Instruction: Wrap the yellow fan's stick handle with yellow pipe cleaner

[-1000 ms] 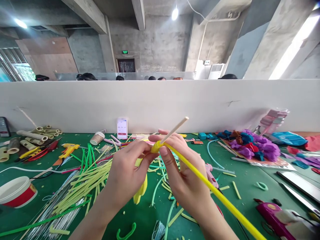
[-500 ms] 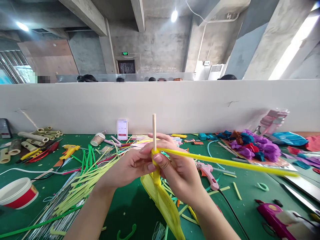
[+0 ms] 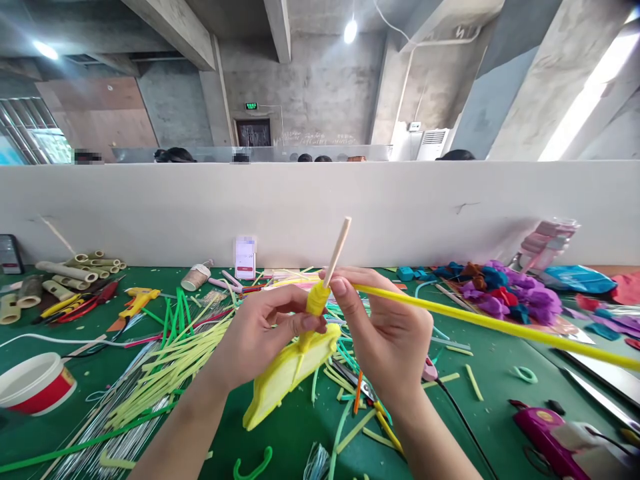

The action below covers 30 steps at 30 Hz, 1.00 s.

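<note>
My left hand (image 3: 260,333) pinches a thin wooden stick (image 3: 338,248) where yellow pipe cleaner is wound round it; a flat yellow leaf-shaped piece (image 3: 287,373) hangs below the fingers. My right hand (image 3: 387,333) is closed on the long yellow pipe cleaner (image 3: 500,325), which stretches right and down past the frame edge. Both hands are raised over the green table (image 3: 280,420), in front of the white partition (image 3: 350,207).
Yellow and green strips (image 3: 170,360) litter the mat. A yellow glue gun (image 3: 137,300), bamboo tubes (image 3: 75,267), a red-and-white tub (image 3: 35,383) lie left. A phone (image 3: 245,258) leans on the partition. Purple and blue paper flowers (image 3: 505,293) and a pink glue gun (image 3: 545,427) lie right.
The stick has tilted from upright to leaning right. The yellow leaf piece has swung up to the left. The pipe cleaner's free end has dropped lower on the right.
</note>
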### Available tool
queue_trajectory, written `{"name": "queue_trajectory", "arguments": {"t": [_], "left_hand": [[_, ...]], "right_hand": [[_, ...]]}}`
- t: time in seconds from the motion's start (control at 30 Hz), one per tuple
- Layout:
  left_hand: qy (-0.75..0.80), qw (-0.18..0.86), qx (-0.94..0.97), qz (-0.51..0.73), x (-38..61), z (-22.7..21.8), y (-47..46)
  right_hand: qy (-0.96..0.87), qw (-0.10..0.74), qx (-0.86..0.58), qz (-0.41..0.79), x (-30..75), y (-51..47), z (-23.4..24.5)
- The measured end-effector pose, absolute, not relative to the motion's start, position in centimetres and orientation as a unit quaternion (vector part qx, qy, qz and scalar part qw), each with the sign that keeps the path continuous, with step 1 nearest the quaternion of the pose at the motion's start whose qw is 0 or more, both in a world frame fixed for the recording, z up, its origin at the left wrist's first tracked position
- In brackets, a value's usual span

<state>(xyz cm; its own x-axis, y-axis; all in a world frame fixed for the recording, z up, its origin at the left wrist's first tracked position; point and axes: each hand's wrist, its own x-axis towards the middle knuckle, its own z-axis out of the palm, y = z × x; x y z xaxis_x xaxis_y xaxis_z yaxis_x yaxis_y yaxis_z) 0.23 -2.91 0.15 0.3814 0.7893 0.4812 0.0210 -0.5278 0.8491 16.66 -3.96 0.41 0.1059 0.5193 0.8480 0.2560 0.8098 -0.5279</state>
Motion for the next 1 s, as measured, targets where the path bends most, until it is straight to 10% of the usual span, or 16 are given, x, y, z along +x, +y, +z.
{"name": "queue_trajectory", "arguments": {"t": [0.53, 0.77, 1.0], "left_hand": [[0.364, -0.159, 0.714, 0.577, 2.5, -0.7, -4.1], [0.289, 0.287, 0.789, 0.459, 0.1, 0.2, -3.5], [0.281, 0.275, 0.801, 0.451, 0.2, -0.1, -2.9]], "right_hand": [[-0.663, 0.660, -0.346, 0.073, 15.3, -5.4, 0.6], [-0.704, 0.621, -0.320, 0.127, 16.9, -4.9, 1.4], [-0.745, 0.593, -0.267, 0.152, 17.5, -4.6, 1.5]]}}
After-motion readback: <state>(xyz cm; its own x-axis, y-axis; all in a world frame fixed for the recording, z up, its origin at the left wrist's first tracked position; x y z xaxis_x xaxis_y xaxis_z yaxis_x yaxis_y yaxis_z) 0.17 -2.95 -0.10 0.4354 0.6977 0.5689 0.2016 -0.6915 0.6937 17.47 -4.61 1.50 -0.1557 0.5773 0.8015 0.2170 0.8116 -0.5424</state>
